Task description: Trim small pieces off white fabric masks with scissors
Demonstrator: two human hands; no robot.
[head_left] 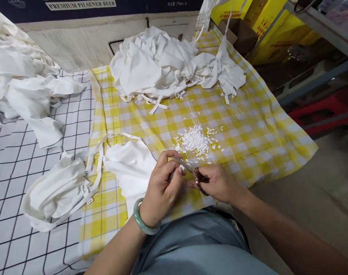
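My right hand (220,182) is closed around the dark handles of a pair of scissors (196,176), whose blades point up and left toward my other hand. My left hand (166,173), with a green bangle (142,221) at its wrist, pinches the edge of a white fabric garment (134,160) beside the blades. Whether the blades touch the fabric is hidden by my fingers. Part of the garment and its thin strap lie spread to the left. Just beyond my hands is a small heap of tiny white cut pieces (195,140).
A yellow checked cloth (248,126) covers the table beside a white cloth with black grid lines (7,191). White strapped garments (156,65) are piled at the back, with more fabric (25,84) at left. A cardboard box (70,42) stands behind; a metal shelf (320,76) is at right.
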